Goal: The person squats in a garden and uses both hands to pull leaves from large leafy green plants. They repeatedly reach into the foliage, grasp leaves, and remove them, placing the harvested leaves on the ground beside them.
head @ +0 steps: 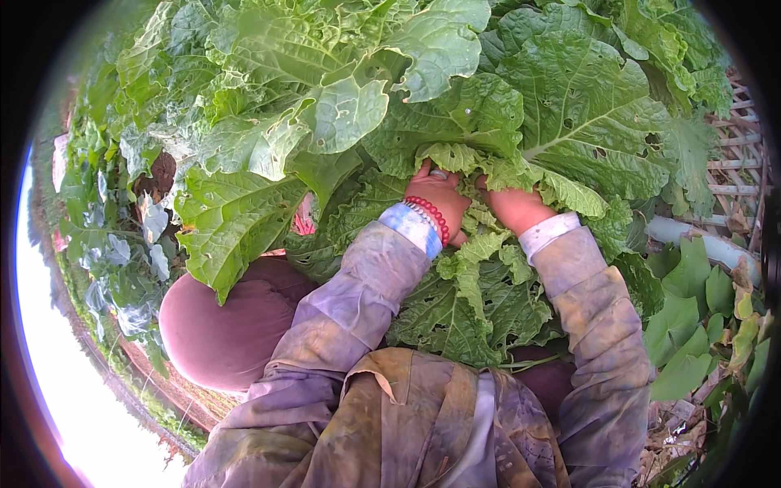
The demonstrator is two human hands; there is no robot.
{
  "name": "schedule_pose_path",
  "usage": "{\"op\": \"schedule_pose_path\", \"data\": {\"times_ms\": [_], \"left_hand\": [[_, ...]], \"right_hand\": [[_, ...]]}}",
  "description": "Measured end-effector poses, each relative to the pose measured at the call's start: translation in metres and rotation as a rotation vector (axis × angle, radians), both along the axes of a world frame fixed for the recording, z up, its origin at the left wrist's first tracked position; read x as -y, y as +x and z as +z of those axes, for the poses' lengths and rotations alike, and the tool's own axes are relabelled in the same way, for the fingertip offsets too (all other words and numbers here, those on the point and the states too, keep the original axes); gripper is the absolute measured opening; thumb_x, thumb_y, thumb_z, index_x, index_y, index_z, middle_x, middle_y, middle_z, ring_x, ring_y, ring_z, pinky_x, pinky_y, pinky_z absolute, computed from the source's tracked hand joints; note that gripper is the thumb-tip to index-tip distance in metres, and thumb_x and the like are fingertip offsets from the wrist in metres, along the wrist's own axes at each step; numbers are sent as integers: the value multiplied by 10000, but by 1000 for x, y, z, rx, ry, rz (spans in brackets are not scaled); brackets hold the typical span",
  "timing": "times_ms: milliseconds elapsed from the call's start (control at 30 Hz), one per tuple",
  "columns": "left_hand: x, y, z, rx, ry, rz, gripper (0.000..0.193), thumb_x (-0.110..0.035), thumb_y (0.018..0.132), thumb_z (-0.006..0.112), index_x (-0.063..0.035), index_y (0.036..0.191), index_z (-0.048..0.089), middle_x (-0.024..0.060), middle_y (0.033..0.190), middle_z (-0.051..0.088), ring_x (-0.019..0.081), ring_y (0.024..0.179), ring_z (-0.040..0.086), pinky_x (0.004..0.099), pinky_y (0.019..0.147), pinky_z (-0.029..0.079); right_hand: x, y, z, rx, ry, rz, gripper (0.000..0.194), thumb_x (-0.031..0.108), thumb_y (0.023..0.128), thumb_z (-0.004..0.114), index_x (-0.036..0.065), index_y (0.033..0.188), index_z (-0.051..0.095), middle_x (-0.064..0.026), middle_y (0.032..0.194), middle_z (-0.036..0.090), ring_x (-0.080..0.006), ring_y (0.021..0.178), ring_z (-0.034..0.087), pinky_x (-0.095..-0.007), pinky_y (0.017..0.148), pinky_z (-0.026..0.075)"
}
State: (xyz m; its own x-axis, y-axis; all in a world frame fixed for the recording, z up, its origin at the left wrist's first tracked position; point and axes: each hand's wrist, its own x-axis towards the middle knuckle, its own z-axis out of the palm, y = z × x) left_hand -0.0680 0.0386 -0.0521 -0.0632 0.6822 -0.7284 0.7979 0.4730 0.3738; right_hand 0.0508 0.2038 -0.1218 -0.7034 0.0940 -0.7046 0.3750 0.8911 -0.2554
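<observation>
A large leafy cabbage plant with wrinkled, hole-pitted leaves fills the space before me. My left hand point(438, 200), with a ring and beaded bracelets, reaches into its middle; the fingertips go under a pale yellow-green inner leaf point(453, 157). Its thumb points down near a crinkled leaf point(482, 247). Close on the right, my right hand point(515, 207) is pushed in among the same inner leaves, its fingers mostly hidden. Whether either hand grips a leaf cannot be made out. Below the wrists, a broad holed leaf point(451, 317) hangs towards my lap.
Broad outer leaves point(586, 116) arch around both hands. At the right are a lattice point(735, 146), a pale pipe point(701, 241) and smooth-leaved plants point(683, 329). My bent knee point(226, 329) is at the left, beside more greenery point(116, 244).
</observation>
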Motion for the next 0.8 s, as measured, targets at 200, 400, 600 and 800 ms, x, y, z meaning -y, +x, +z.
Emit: {"op": "schedule_pose_path", "data": {"times_ms": [200, 400, 600, 800], "left_hand": [[3, 3, -10, 17, 4, 68, 834, -599, 704, 866, -281, 1444, 650, 181, 1599, 483, 384, 1526, 388, 609, 1291, 102], [-12, 4, 1, -35, -3, 31, 942, -603, 731, 859, -283, 1552, 526, 171, 1618, 461, 369, 1540, 364, 621, 1285, 108], [-22, 13, -3, -102, -26, 147, 904, -700, 870, 686, -204, 1592, 465, 123, 1605, 495, 300, 1540, 374, 631, 1272, 137], [-19, 15, -11, -197, -93, 76, 947, -693, 848, 715, -136, 1576, 475, 67, 1591, 515, 264, 1528, 396, 622, 1275, 136]], "right_hand": [[-12, 8, 21, -200, 88, 72, 228, 254, 908, 651, 110, 1047, 761, -123, 1026, 768, -331, 948, 747, -459, 821, 616], [-18, 13, -27, -269, -65, -274, 254, 264, 937, 619, 89, 1030, 777, -149, 1020, 771, -365, 931, 752, -478, 875, 607], [-14, 10, -33, -108, 41, -278, 278, 261, 965, 586, 84, 1041, 786, -170, 1010, 772, -381, 937, 751, -476, 885, 603], [-10, 0, -10, -70, -139, -283, 318, 261, 976, 559, 91, 1152, 762, -188, 1162, 752, -364, 1067, 736, -455, 948, 588]]}}
